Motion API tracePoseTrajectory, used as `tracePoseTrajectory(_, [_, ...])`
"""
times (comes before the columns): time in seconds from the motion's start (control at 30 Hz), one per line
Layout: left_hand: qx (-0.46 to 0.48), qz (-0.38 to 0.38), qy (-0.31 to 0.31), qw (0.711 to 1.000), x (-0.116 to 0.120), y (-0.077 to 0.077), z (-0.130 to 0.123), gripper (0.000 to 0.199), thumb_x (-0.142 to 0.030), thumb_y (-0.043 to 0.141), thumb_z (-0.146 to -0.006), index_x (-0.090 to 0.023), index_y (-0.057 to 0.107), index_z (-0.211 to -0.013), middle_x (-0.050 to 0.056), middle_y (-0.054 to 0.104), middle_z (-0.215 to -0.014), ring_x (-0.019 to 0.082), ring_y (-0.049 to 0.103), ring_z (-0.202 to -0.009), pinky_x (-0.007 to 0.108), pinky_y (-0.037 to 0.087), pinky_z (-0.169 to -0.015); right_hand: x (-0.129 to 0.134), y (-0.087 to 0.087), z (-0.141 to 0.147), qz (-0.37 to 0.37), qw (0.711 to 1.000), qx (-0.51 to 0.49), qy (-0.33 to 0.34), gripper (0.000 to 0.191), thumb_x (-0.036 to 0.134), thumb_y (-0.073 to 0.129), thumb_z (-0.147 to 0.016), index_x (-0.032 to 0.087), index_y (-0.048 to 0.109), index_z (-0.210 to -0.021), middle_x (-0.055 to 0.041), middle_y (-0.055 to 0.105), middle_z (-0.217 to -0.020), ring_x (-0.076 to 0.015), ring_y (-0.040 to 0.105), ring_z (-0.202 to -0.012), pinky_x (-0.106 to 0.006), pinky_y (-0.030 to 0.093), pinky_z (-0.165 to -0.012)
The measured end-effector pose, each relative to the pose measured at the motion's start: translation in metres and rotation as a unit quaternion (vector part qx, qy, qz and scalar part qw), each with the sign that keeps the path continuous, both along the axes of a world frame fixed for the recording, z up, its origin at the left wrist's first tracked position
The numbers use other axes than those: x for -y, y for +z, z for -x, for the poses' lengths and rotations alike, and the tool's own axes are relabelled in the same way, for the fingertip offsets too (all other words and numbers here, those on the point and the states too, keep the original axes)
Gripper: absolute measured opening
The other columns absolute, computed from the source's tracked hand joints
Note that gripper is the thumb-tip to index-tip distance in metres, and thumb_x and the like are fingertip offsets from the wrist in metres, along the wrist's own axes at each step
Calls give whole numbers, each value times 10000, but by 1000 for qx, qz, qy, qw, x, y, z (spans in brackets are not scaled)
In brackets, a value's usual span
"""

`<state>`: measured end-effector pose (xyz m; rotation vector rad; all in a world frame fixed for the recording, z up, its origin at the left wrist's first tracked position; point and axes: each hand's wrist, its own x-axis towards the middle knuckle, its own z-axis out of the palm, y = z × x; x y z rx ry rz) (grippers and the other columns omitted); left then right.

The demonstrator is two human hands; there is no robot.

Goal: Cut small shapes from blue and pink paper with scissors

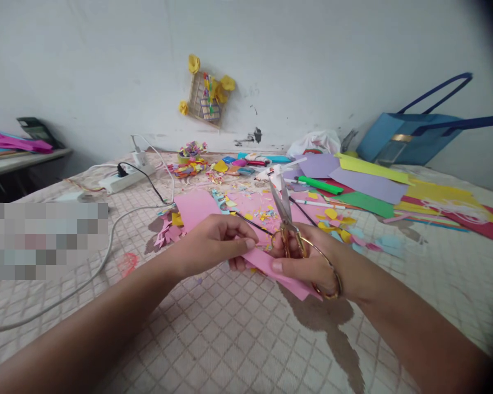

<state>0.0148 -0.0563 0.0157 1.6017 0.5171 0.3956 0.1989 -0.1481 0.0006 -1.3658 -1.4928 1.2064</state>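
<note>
A folded strip of pink paper (285,278) is stretched between my two hands above the patterned cloth. My left hand (225,241) pinches its left end between thumb and fingers. The thumb of my right hand (308,262) presses on the strip's middle, and the same hand carries gold-handled scissors (285,219), their blades pointing up and slightly apart. Behind my hands lie a larger pink sheet (197,208) and small yellow, pink and blue paper scraps (267,213).
Coloured sheets (365,183) and a green marker (320,185) lie at the back right, near a blue bag (414,137). At the left are a white power strip (127,179) and a trailing cable (107,254). A decorated frame (209,98) hangs on the wall.
</note>
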Motion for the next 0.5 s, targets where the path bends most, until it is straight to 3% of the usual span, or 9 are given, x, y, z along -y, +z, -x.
tracePoseTrajectory(0.27, [-19, -4, 8, 1000, 0, 4, 0, 120, -159, 546, -814, -111, 588, -713, -32, 611, -515, 42, 555, -428, 125, 449, -433, 3, 2, -2, 11, 999, 24, 24, 228, 339, 633, -772, 202, 458, -822, 48, 435, -667, -74, 384, -513, -192, 321, -431])
tracePoseTrajectory(0.5, [-12, 4, 12, 1000, -2, 4, 1, 99, -135, 560, -802, -115, 602, -714, -26, 638, -531, 46, 577, -435, 118, 447, -424, 4, 12, 6, -46, 995, 94, -4, 249, 294, 672, -725, 193, 446, -754, 46, 439, -641, -79, 395, -515, -205, 325, -447])
